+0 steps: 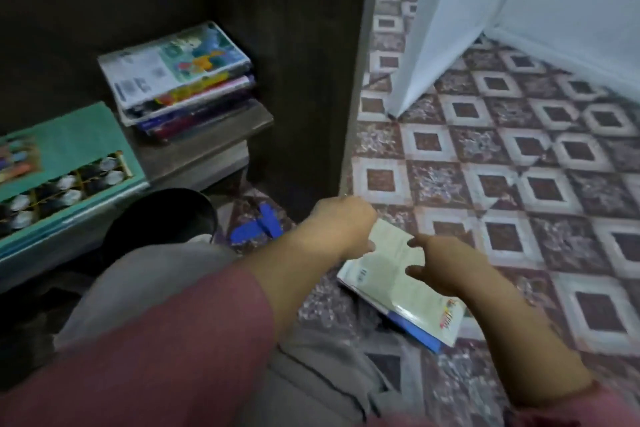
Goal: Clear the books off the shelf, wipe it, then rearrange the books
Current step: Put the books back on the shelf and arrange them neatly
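I see the left hand [343,222] curled at the book's [398,291] corner, grip unclear, the right hand [440,267] spread-fingered above it; the book could slip.

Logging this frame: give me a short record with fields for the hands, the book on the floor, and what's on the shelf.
book: pale cover, blue spine, flat on the tiled floor
left hand: curled at the book's far corner; grip unclear
right hand: fingers spread, loosely bent over the cover
shelf: stack of books lies on it; green book to the stack's left
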A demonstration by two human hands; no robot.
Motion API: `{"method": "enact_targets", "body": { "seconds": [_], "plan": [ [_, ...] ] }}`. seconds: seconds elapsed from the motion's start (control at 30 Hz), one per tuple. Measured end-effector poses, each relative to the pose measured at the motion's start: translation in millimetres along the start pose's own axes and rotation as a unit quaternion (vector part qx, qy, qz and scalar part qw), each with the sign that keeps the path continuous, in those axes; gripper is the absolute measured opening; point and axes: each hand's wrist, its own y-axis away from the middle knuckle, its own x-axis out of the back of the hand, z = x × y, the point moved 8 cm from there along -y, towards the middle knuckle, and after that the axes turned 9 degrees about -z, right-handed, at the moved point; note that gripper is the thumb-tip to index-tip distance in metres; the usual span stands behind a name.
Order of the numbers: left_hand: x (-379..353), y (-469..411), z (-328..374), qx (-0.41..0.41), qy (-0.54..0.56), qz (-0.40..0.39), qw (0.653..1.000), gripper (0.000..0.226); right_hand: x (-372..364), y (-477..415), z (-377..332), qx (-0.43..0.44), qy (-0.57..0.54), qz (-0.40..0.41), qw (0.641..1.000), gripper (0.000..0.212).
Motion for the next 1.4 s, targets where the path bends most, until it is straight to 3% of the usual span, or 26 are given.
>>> {"method": "enact_targets", "body": {
  "seconds": [0.17, 0.23, 0.3, 0.43, 0.53, 0.7, 0.93, 1.07, 1.2, 1.4],
  "plan": [
    [-70.6, -35.6, 20.3, -0.009, -0.091, -0.15, 0.984, 0.039, -96.7, -52.2, 43.6, -0.032, -0.016, -0.095, 0.995, 0.06],
    [-77.7, -38.4, 12.7, -0.002, -0.086, -0.172, 0.981, 0.036, -128.4, -69.4, 44.1, -0.032, -0.006, -0.112, 0.993, 0.06],
    [-77.7, -40.6, 1.9, 0.013, -0.059, -0.173, 0.983, 0.034, -150.3, -84.6, 43.0, -0.035, 0.001, -0.081, 0.996, 0.065],
    [-94.5, -40.5, -19.9, 0.063, -0.03, -0.225, 0.972, 0.038, -181.4, -107.5, 55.7, -0.074, -0.014, 0.012, 0.997, 0.11],
    [-106.6, -39.0, -29.9, 0.083, -0.015, -0.264, 0.961, 0.041, -198.0, -118.2, 69.7, -0.102, -0.029, 0.034, 0.994, 0.122],
    [-109.2, -44.8, -34.3, 0.092, 0.007, -0.273, 0.958, 0.04, -211.3, -121.4, 62.0, -0.112, -0.023, 0.042, 0.993, 0.105],
    [-100.6, -48.9, -28.6, 0.078, 0.012, -0.256, 0.963, 0.042, -207.9, -112.0, 43.1, -0.038, -0.001, 0.042, 0.998, 0.078],
    [-91.7, -41.9, -25.2, 0.078, 0.015, -0.244, 0.967, 0.043, -173.7, -99.0, 47.6, -0.002, 0.024, -0.036, 0.999, 0.047],
    [-78.3, -31.8, -22.0, 0.074, 0.028, -0.195, 0.978, 0.043, -132.3, -73.0, 39.0, -0.01, 0.036, -0.07, 0.997, 0.037],
    [-19.2, -3.5, -13.1, 0.052, -0.012, -0.037, 0.998, 0.059, -11.7, 1.7, -18.1, -0.003, 0.041, 0.073, 0.996, 0.032]
  ]
}}
